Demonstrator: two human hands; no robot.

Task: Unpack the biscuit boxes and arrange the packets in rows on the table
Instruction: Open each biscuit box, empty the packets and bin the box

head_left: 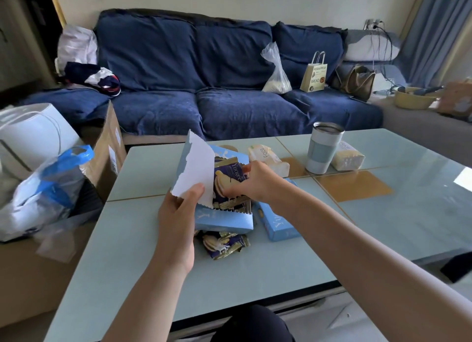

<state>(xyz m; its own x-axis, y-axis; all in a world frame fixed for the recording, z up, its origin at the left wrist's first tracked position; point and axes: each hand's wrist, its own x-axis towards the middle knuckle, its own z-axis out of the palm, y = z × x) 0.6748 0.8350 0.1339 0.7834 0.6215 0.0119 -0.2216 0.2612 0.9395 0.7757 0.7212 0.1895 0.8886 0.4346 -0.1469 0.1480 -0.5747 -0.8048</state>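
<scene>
Head view. An open light-blue biscuit box point(224, 220) is held just above the pale green table point(255, 270), near its middle, with its torn white-lined flap point(195, 168) raised to the left. Dark-blue packets point(227, 178) with gold crimped edges and a printed sandwich biscuit stand upright inside it. A few loose packets point(224, 244) of the same kind lie on the table directly under the box, and a second light-blue box point(277, 224) lies flat just to its right. The left hand point(178, 214) grips the box at the flap's base, thumb on the white inner face, forearm reaching in from below. The right hand point(252, 181), palm down with forearm crossing from the lower right, pinches the front packet with curled fingers. A tumbler point(323, 150) stands farther back on the table.
</scene>
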